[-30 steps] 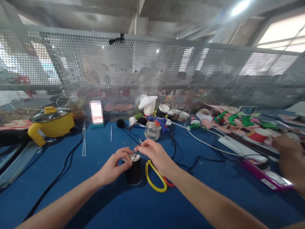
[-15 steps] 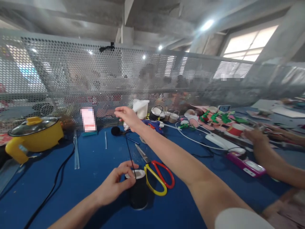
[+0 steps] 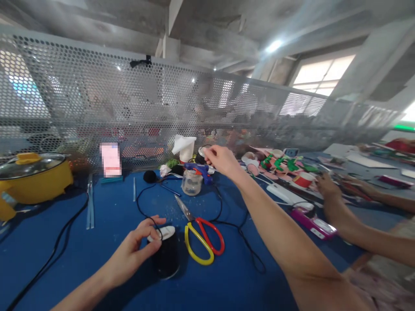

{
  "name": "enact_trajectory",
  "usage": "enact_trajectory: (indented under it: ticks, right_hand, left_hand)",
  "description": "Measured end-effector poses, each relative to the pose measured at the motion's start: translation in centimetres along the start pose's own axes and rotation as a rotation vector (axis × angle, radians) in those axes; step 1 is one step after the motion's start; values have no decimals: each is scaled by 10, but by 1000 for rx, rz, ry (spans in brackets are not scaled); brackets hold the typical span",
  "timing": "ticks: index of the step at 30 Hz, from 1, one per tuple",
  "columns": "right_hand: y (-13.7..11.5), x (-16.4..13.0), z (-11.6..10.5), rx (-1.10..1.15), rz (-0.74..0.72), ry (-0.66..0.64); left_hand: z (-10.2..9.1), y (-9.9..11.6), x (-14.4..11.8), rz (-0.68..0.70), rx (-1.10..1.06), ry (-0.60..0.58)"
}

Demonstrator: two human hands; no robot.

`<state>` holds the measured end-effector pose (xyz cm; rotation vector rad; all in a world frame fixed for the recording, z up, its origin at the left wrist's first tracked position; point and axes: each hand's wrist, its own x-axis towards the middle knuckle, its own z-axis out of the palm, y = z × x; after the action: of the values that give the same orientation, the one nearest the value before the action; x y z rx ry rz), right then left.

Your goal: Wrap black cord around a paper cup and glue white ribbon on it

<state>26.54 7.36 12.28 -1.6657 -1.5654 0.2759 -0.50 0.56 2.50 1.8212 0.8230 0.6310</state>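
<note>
In the head view, your left hand [image 3: 134, 252] is resting on the black spool [image 3: 165, 255] near the front of the blue table [image 3: 81, 268]. Your fingers [image 3: 152, 222] are curling over the spool's white top and pinching the black cord [image 3: 140, 203] there. The cord is looping up from the spool across the table toward the back. The spool is standing upright, just left of the scissors [image 3: 201, 233] with one yellow and one red handle.

Your right hand [image 3: 220, 159] is reaching far out over the back of the table, with the fingers pinched close together. I cannot tell if it is holding the cord end. It is hovering just right of the blue glue gun [image 3: 197, 169] and the little glass jar [image 3: 190, 183].

A yellow pot [image 3: 32, 177] with a glass lid is sitting at the far left. A thick black cable [image 3: 55, 252] is running past it. On the right, another person's hand [image 3: 329, 190] is working near a pink phone [image 3: 313, 222] and a white power strip [image 3: 280, 192]. A metal mesh wall [image 3: 97, 99] is standing behind everything.
</note>
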Motion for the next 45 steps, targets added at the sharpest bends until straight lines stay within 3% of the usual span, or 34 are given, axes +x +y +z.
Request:
enact_trajectory:
  ticks: [4, 10, 15, 19, 22, 24, 26, 32, 45]
  right_hand:
    - [27, -6, 9, -16, 125, -26]
    - [39, -10, 35, 255, 297, -203]
    - [44, -13, 46, 492, 318, -105]
    - [35, -26, 48, 642, 247, -8]
    - [17, -47, 44, 722, 171, -8]
    - [5, -66, 40, 775, 141, -85]
    - [-3, -86, 37, 859, 169, -265]
    - [3, -124, 33, 731, 221, -445]
    - [0, -153, 46, 381, 230, -443]
  left_hand:
    - [2, 0, 0, 32, 37, 26]
    - [2, -2, 0, 40, 27, 58]
    - [0, -4, 1, 41, 43, 30]
    - [-1, -2, 2, 48, 44, 58]
    - [-2, 0, 2, 25, 44, 56]
    - [-3, 0, 2, 9, 34, 63]
    - [-4, 0, 3, -3, 17, 87]
    - [-5, -6, 6, -28, -42, 174]
    - [-1, -12, 8, -41, -149, 273]
